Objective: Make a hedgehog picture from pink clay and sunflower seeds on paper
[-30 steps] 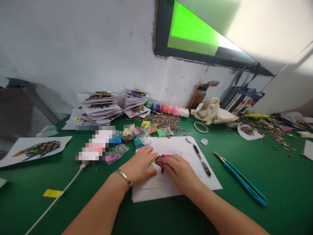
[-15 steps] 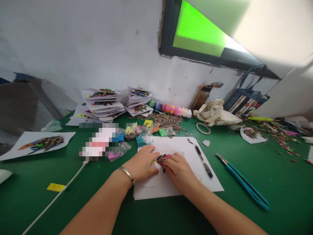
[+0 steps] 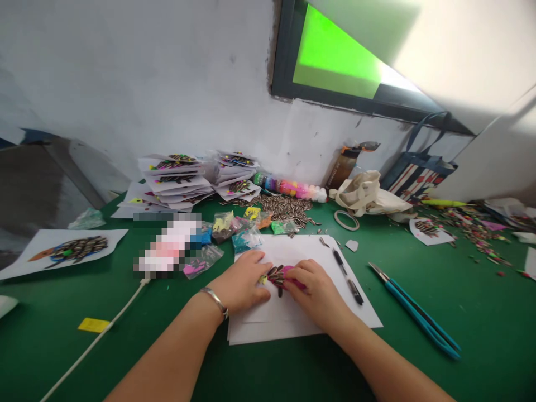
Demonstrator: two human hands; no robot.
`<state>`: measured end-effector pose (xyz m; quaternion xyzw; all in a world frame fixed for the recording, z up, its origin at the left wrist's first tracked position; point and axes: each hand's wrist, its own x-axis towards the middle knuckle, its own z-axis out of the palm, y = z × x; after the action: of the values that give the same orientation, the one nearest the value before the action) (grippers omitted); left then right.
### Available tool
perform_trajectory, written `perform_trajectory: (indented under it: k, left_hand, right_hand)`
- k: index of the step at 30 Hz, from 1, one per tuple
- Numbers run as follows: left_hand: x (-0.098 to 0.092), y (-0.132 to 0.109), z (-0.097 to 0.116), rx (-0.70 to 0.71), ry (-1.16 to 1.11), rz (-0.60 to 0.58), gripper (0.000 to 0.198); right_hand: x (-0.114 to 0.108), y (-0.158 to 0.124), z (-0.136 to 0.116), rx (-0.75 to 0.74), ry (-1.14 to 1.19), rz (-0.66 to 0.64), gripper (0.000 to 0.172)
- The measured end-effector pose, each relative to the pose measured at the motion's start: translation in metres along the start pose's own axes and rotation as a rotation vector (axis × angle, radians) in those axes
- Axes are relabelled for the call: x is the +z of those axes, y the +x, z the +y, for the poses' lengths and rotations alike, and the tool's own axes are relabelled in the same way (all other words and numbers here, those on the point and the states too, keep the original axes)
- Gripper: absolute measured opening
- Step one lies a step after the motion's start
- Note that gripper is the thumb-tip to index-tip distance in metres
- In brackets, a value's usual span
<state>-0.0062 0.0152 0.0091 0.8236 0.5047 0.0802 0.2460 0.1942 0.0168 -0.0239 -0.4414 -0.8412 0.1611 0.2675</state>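
Striped sunflower seeds [image 3: 275, 274] sit in overlapping rows on a flat magenta clay shape [image 3: 300, 283], with a bit of yellow clay [image 3: 263, 278] at its left end. It all lies on white paper [image 3: 268, 329]. My left hand [image 3: 245, 282], with a silver bracelet at the wrist, rests flat on the sheet, thumb and fingers apart around the yellow end. My right hand [image 3: 312, 287] pinches at the seeds over the magenta clay; its fingertips partly hide the sunflower seed there. One dark seed points down below the shape.
A black pen [image 3: 348, 276] lies on the paper's right side, with blue-handled tweezers [image 3: 414, 310] beyond. Clay bags [image 3: 247, 239] and a seed heap [image 3: 288, 211] are behind. Stacked seed pictures [image 3: 176, 178] stand left; a white cable [image 3: 98, 335] crosses the table.
My right hand has shifted slightly right, its fingers drawn closer together. More of the seeds and of the magenta clay now shows. My left hand has stayed nearly in place.
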Motion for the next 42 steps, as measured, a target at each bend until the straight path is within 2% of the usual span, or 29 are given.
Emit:
perform_trajectory:
  k: [4, 10, 18, 23, 28, 31, 37, 42]
  left_hand:
    - [-0.002, -0.002, 0.000, 0.026, -0.014, 0.009, 0.027]
    - [-0.002, -0.005, -0.001, 0.012, 0.011, 0.046, 0.040]
    - [-0.008, -0.005, 0.007, 0.042, 0.042, -0.011, 0.033]
    - [-0.005, -0.004, 0.002, 0.041, 0.048, 0.046, 0.034]
    - [0.000, 0.000, 0.002, 0.070, 0.076, 0.073, 0.027]
    - [0.001, 0.002, 0.004, 0.080, 0.088, 0.066, 0.023]
    - [0.000, 0.004, 0.005, 0.104, 0.110, 0.080, 0.019]
    - [0.003, 0.006, 0.003, 0.124, 0.162, 0.100, 0.021]
  right_hand:
    - [-0.003, 0.000, 0.003, -0.012, -0.045, -0.002, 0.014]
    - [-0.007, 0.002, 0.006, -0.014, -0.065, 0.039, 0.015]
    - [-0.016, 0.007, 0.018, 0.030, -0.089, 0.073, 0.016]
    - [-0.018, 0.007, 0.018, 0.035, -0.076, 0.073, 0.016]
    - [-0.013, 0.008, 0.007, -0.034, -0.052, 0.015, 0.018]
    - [-0.008, 0.014, 0.002, -0.041, -0.070, 0.023, 0.020]
    - [0.007, 0.027, 0.005, -0.052, -0.128, 0.018, 0.021]
    - [0.008, 0.027, 0.005, -0.075, -0.107, 0.016, 0.021]
